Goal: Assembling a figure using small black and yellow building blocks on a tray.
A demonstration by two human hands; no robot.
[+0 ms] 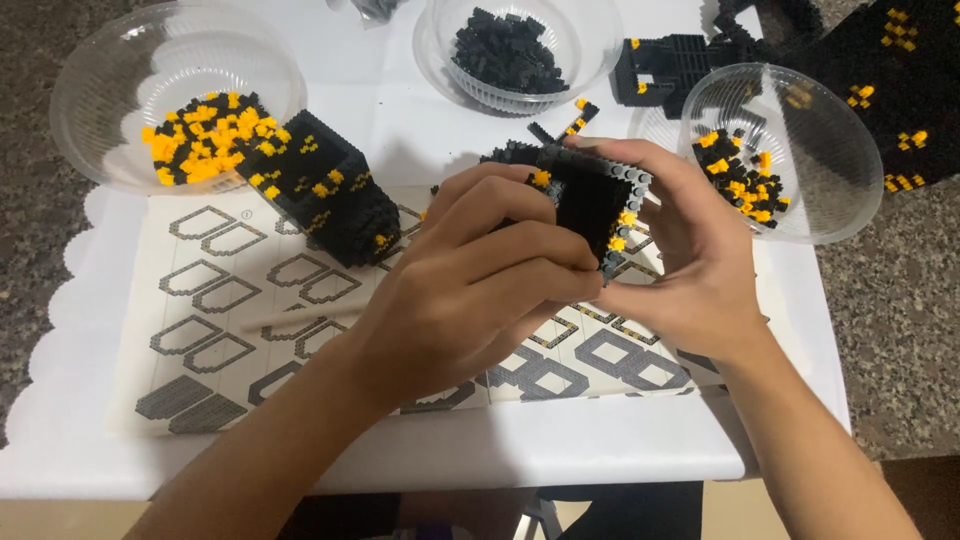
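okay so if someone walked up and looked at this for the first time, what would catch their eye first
Probably the two hands, left hand and right hand, clasped around a black brick block with yellow dots at the centre. Next, the bowl of yellow bricks at upper left, and the finished black block lying on the instruction sheet.

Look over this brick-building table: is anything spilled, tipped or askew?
The clear bowl of mixed black and yellow bricks at right leans on its side, mouth facing the right hand. A few loose bricks lie beside the block both hands hold.
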